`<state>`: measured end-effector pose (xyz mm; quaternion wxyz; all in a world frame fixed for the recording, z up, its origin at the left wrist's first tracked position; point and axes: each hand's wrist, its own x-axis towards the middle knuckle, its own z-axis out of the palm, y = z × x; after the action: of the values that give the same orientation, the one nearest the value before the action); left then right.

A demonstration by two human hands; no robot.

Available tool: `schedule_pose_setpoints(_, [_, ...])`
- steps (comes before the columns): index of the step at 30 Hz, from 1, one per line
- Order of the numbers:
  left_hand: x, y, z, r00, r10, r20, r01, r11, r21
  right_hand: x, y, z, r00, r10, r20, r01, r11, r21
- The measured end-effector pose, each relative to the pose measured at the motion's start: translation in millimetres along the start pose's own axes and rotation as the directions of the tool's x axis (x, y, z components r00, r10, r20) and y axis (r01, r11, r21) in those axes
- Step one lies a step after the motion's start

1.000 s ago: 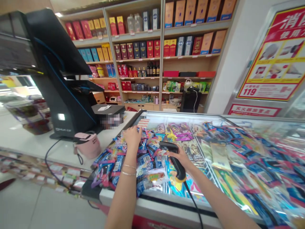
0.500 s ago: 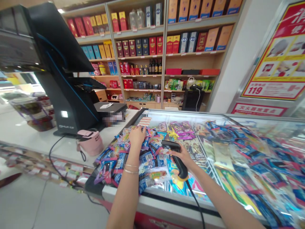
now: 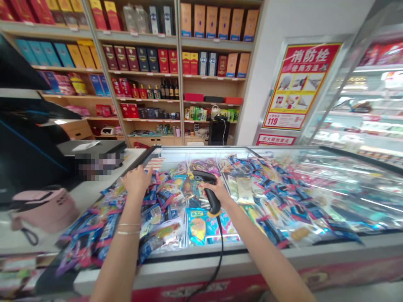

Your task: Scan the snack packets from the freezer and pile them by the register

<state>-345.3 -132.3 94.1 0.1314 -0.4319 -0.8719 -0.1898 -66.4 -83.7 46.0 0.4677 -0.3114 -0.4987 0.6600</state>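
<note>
Black barcode scanner closed in my right hand.
My left hand lies open on light, slippery plastic snack packets; pinch them by their edges.

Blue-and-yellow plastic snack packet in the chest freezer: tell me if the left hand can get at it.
Probably yes: the left hand rests on packets that run flat up to the blue-and-yellow packet, which lies uncovered with nothing visibly blocking the way.

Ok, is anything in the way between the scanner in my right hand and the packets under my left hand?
Nothing visible stands in the way. The barcode scanner in the right hand is held above the pile, and only flat packets lie between it and the left hand. Its cord runs downward, away from them.
</note>
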Motion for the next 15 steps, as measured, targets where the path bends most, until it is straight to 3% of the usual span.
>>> schedule_pose_setpoints(3, [3.0, 42.3, -14.3, 0.993, 0.082, -0.088, -0.081, 0.997, 0.021, -6.5, -39.3, -43.9, 0.992, -0.084, -0.091, 0.079, 0.995, -0.055])
schedule_pose_setpoints(7, [1.5, 137.0, -18.6, 0.971, 0.226, -0.074, -0.229, 0.973, -0.029, -18.0, -81.1, -113.4, 0.958, -0.189, -0.216, 0.164, 0.978, -0.131])
schedule_pose_setpoints(11, [-6.1, 236.3, 15.6, 0.926, 0.377, -0.01, -0.374, 0.914, -0.154, -25.8, -105.3, -181.7, 0.91, -0.242, -0.338, 0.186, 0.964, -0.191])
schedule_pose_setpoints(15, [-17.1, 309.5, 70.9, 0.864, 0.502, 0.042, -0.471, 0.834, -0.288, -29.5, -111.8, -240.2, 0.869, -0.245, -0.431, 0.159, 0.961, -0.225])
